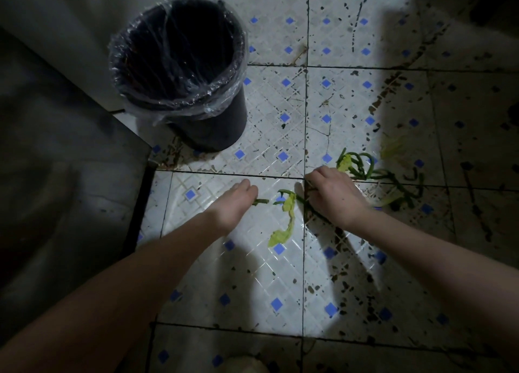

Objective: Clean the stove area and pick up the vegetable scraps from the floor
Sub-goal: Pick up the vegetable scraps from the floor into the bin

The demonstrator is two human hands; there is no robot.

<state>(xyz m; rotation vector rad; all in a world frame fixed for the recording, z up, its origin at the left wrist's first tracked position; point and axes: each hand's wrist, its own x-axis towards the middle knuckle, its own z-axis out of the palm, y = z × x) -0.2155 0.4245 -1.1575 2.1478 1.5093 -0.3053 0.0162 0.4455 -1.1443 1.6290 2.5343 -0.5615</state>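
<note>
- Left hand (234, 204) low over the floor, fingers (247, 188) curled narrow, pinching a short green stem piece (261, 202) that sticks out from the fingertips toward the right hand.
- Right hand (332, 194) also down at the floor, fingers bunched closed around dark green stems (311, 208); stems run out from under the hand on both sides.
- Pale yellow-green leaf strip (285, 222) lies on the floor between the two hands, nearer the right hand, trailing back toward the person.
- Bigger tangle of vegetable scraps (373, 170), curled green stems plus a pale leaf, sits just beyond the right hand, on its far right side, touching the floor.
- Another pale leaf (391, 148) lies past that tangle, in shadow, details hard to make out.
- Floor (280, 274) is white tile with small blue diamonds, dirty, dark specks and smears thickest to the right of the right hand.
- Black bin (202, 120) with a clear plastic liner (179, 97) folded over the rim stands upright beyond the left hand, well apart from it; inside too dark to tell contents.
- Grey cabinet side (70, 176) runs left of the bin and the left hand.
- Both forearms bare, reaching forward from the bottom edge.
</note>
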